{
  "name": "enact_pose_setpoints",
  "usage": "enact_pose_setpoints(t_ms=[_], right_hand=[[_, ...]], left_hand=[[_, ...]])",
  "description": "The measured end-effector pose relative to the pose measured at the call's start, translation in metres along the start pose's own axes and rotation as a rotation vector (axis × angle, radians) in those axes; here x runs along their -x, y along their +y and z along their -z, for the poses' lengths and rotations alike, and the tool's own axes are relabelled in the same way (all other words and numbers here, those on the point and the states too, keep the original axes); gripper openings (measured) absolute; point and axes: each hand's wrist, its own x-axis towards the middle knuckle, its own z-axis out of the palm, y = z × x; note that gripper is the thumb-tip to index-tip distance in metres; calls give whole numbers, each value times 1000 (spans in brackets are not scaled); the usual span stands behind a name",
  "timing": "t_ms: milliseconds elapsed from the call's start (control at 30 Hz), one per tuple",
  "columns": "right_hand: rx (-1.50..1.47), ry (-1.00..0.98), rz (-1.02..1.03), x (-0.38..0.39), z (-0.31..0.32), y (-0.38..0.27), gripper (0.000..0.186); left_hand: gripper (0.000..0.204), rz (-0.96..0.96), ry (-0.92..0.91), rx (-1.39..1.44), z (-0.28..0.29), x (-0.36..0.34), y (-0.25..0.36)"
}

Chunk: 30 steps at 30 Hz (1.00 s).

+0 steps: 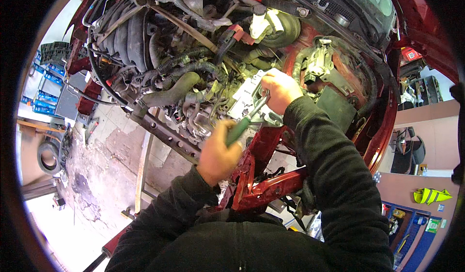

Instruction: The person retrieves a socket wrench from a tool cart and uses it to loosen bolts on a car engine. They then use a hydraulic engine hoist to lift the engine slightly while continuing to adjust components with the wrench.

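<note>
My left hand (220, 152) is wrapped round the handle of a green-handled ratchet (238, 130). The tool's metal shaft slants up and to the right over a pale metal bracket (244, 97) in the engine bay. At the far end of the shaft, my right hand (282, 92) is closed on the ratchet's head, back of the hand up. Its fingers hide most of the head and whatever lies under it. Just below the right hand, a red body rail (265, 143) runs toward me.
The engine's ribbed intake manifold (135, 37) and several hoses (177, 90) lie to the left. A brake booster (286, 30) sits beyond my hands. A dark crossbar (164, 136) spans the front. Red front bodywork (273, 187) stands close to my body, beneath my arms.
</note>
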Motion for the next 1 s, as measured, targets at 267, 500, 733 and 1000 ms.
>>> enact_pose_setpoints(t_ms=[267, 500, 733, 1000], right_hand=[[18, -58, -368, -3, -2, -5, 27], [2, -8, -542, -13, -12, -11, 33], [-117, 115, -146, 0, -7, 0, 19], [-454, -279, 0, 1, 13, 28, 25]], left_hand=[[17, -440, 602, 153, 28, -134, -24], [9, -792, 569, -486, 53, -208, -44], [29, -503, 157, -620, 36, -85, -4], [22, 148, 562, 345, -33, -17, -26]])
